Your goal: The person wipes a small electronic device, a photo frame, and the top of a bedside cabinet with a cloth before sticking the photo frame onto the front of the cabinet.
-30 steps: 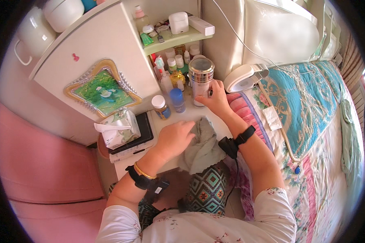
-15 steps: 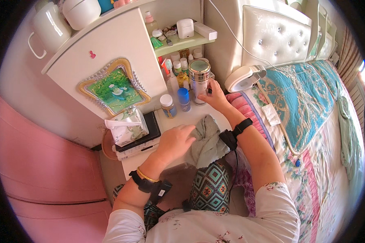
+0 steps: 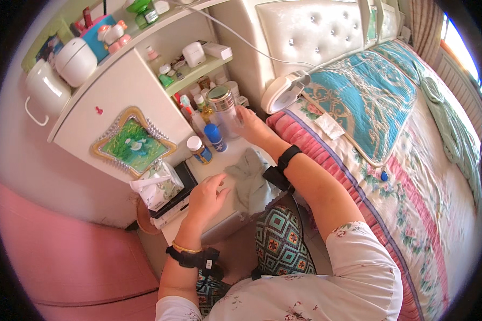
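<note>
A tall clear cylindrical jar (image 3: 226,111) with a silver lid stands at the back of the white table. My right hand (image 3: 250,126) curls its fingers around the jar's right side. Nearer to me, my left hand (image 3: 208,197) hovers by the table's front edge, fingers apart and holding nothing. A crumpled grey-green cloth (image 3: 249,184) lies between my forearms, right of my left hand. Left of the jar are a blue-capped bottle (image 3: 215,138) and a small white-lidded bottle (image 3: 200,150).
A tissue box (image 3: 158,187) sits on a black case at the left, below a picture frame (image 3: 131,142). Small bottles crowd under the green shelf (image 3: 195,72). A white rounded device (image 3: 278,93) and the bed (image 3: 353,176) are on the right.
The view has swung toward the right, showing more of the bed. My left hand has spread its fingers and drawn away from the cloth. The right hand stays at the jar.
</note>
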The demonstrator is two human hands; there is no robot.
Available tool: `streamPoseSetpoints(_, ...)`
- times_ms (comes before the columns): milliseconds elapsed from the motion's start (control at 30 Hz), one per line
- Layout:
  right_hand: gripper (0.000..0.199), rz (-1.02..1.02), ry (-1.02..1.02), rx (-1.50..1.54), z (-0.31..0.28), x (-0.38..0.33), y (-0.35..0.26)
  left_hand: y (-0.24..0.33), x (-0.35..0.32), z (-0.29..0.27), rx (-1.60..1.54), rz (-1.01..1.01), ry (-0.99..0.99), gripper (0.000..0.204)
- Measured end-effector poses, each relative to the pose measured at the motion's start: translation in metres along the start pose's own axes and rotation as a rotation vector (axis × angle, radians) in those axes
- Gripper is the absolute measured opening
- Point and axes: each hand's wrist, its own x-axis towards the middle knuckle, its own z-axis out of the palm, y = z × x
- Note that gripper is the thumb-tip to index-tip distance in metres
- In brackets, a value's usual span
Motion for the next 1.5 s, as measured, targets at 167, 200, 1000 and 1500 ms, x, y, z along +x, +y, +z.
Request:
streamPoseSetpoints(167,0.064,0.035,-0.026,-0.139,-0.018,-0.025,-0.022,-0.009,0.001,0.003,0.016,0.006,0.007,0.036)
streamPoseSetpoints(200,0.060,0.086,-0.042,-0.084,-0.027,-0.034,-0.030,-0.014,0.006,0.005,0.029,0.037,0.021,0.037)
streamPoseSetpoints(1000,0.070,0.004,0.092,-0.198,-0.024,-0.007,-0.041,-0.026,0.020,0.008,0.015,0.067,0.022,0.050)
streamPoseSetpoints(1500,0.057,0.040,-0.105,-0.044,-0.007,0.023,-0.003,-0.037,0.018,0.012,-0.061,0.065,0.017,0.051)
